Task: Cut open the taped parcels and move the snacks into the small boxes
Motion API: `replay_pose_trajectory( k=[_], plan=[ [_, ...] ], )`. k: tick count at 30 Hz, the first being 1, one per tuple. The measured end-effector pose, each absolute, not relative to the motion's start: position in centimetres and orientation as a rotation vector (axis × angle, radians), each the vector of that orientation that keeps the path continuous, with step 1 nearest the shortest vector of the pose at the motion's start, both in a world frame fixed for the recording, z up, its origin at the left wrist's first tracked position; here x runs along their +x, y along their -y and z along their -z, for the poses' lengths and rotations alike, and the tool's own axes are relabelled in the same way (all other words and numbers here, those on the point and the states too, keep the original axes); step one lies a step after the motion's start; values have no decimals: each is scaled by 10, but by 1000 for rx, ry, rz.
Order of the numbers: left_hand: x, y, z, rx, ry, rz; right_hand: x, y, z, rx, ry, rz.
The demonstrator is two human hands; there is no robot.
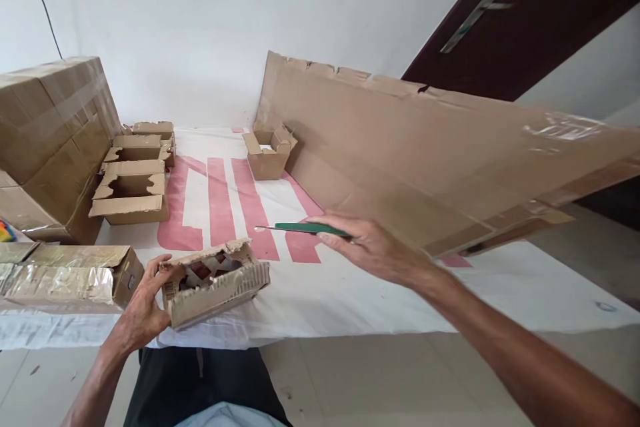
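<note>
While left hand [146,305] clamps left end of torn-edged box [220,297] at near edge of table [350,300], right hand [363,243], well apart, pinches slim green tool [310,227], tip leftward. Cardboard panel [400,153] slants behind right hand; open cartons [137,208] stand farther left.

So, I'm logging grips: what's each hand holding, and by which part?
The right hand holds a slim green tool by the end away from its tip; the left hand grips a cardboard box at its left end.
</note>
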State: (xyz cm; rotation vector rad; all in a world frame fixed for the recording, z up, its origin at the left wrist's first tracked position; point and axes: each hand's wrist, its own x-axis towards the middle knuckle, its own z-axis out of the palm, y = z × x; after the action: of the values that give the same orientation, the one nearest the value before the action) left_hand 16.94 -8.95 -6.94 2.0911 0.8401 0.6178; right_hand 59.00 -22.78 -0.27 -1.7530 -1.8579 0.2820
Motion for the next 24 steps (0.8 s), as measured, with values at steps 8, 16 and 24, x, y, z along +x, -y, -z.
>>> replay_pose_trajectory(
  k=[8, 16, 24],
  plan=[
    [160, 81, 54, 2094, -852, -427, 568, 237, 180, -1961, 1646, -33],
    [159, 81, 55, 2239, -936, -285, 496, 208, 80, -1469, 1812, -69],
    [155, 86, 61, 2480, -964, -417, 444, 176, 52, -1379, 2659, -71]
  ],
)
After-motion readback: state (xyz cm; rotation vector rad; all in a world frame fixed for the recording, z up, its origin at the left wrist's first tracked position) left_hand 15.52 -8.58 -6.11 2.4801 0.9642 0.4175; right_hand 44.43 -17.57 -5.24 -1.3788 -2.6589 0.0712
